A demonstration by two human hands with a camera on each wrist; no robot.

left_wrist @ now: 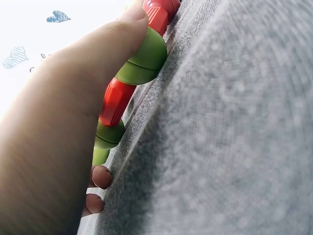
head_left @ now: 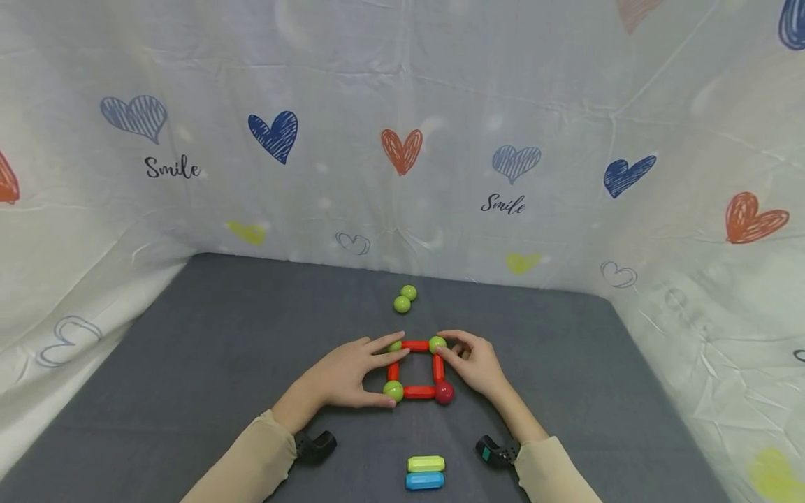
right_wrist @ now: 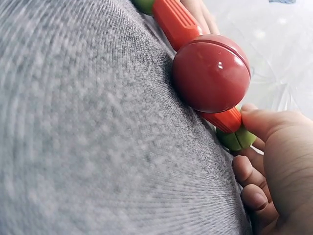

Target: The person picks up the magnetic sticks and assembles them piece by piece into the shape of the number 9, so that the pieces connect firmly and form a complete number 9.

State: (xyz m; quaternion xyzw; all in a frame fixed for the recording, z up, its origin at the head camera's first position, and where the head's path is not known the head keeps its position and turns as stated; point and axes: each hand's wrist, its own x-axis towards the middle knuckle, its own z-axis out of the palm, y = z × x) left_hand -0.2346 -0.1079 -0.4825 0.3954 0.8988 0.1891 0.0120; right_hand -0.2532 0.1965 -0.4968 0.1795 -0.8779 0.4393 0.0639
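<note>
A square of red rods (head_left: 418, 392) lies on the grey cloth, with green balls at three corners and a red ball (head_left: 444, 392) at the near right corner. My left hand (head_left: 346, 374) spans its left side, fingers extended. Its thumb touches the near left green ball (left_wrist: 144, 58), while two fingers lie over the far left green ball (head_left: 395, 346), partly covering it. With thumb and index finger, my right hand (head_left: 474, 363) pinches the far right green ball (head_left: 437, 343). In the right wrist view that green ball (right_wrist: 237, 139) shows beyond the red ball, beside the thumb.
Two loose green balls (head_left: 402, 304) sit together behind the square. Nearer me, a yellow-green rod (head_left: 425, 464) and a blue rod (head_left: 424, 480) lie side by side. A white curtain (head_left: 440, 91) printed with hearts borders the grey cloth (head_left: 251, 314) at the back and sides.
</note>
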